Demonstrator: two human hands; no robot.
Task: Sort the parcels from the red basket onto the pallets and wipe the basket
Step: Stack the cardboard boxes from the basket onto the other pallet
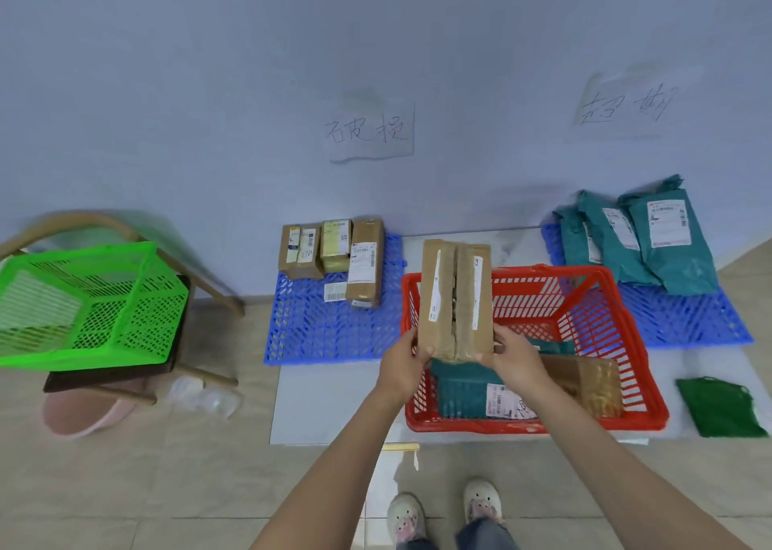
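We hold a brown box (455, 299) over the red basket (585, 294), left hand (403, 363) and right hand (516, 359) each gripping a bottom corner. We are sorting; next it likely goes on the left blue pallet (317, 332).

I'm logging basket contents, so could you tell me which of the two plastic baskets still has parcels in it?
The red basket on the floor: a teal bag and a brown box lie inside. The green basket on the chair looks empty.
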